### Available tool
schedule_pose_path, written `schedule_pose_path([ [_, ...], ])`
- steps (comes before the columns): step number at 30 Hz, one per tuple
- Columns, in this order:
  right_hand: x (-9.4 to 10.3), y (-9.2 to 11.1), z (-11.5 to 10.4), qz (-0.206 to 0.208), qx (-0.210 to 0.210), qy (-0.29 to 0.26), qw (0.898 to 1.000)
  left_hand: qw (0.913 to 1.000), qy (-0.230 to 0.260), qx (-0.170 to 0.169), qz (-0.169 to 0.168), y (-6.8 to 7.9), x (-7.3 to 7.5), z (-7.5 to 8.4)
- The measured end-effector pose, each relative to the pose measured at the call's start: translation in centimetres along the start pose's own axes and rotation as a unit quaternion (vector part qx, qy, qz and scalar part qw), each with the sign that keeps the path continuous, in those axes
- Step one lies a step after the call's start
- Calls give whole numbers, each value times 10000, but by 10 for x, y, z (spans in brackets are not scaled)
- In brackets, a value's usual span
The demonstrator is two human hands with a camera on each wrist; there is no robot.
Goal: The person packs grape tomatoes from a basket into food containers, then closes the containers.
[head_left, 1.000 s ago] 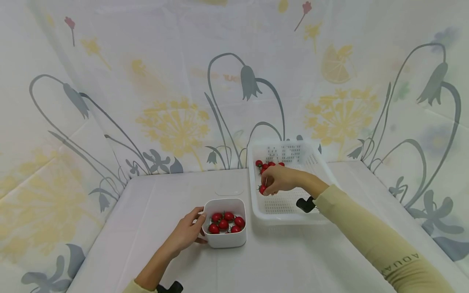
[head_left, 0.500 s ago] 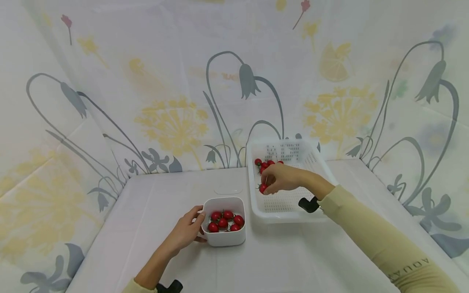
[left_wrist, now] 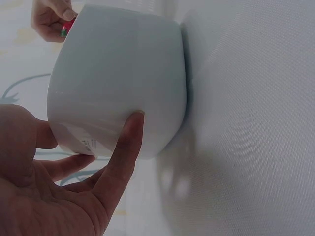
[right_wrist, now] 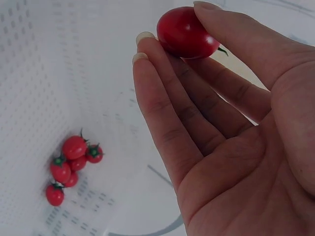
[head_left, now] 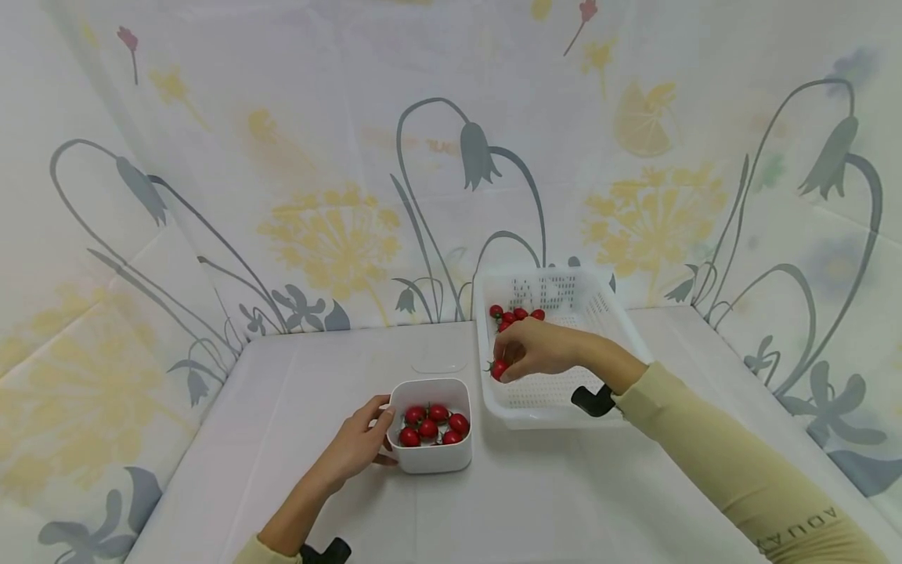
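Observation:
A white square container (head_left: 435,460) stands on the table with several red cherry tomatoes (head_left: 427,428) inside. My left hand (head_left: 359,445) holds its left side. In the left wrist view, the fingers (left_wrist: 130,140) rest against its smooth outer wall. Over the white plastic basket (head_left: 510,413), my right hand (head_left: 539,348) pinches one cherry tomato (right_wrist: 184,32) between thumb and fingertips. The right wrist view shows a bit of its green stem. Deeper in that basket lies a cluster of more cherry tomatoes (right_wrist: 74,147) with green stems.
The basket stands right of the container and farther back, against a hanging cloth (head_left: 338,117) printed with flowers. A faint rounded outline (head_left: 438,368) shows on the white table covering (head_left: 310,372) behind the container.
My right hand has moved slightly left and toward the front of the basket, carrying the pinched cherry tomato. My left hand keeps its place on the container.

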State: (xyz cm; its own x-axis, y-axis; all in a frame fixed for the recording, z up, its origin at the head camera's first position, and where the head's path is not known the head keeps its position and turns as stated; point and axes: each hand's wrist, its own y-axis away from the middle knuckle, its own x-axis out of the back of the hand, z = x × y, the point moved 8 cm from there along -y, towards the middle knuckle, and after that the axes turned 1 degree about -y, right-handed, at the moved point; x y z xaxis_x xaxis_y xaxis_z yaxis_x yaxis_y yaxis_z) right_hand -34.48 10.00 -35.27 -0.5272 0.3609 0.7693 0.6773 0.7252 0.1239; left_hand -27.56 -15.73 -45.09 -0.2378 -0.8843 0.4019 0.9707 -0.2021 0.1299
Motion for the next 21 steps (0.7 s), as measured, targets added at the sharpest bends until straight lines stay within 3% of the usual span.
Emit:
schedule_pose_path([
  [12, -8, -1, -28, 229, 357, 254, 9988, 10000, 16, -23, -29, 1, 0, 1],
  [21, -25, -7, -36, 708, 253, -274, 9968, 10000, 44, -38, -66, 0, -1, 0],
])
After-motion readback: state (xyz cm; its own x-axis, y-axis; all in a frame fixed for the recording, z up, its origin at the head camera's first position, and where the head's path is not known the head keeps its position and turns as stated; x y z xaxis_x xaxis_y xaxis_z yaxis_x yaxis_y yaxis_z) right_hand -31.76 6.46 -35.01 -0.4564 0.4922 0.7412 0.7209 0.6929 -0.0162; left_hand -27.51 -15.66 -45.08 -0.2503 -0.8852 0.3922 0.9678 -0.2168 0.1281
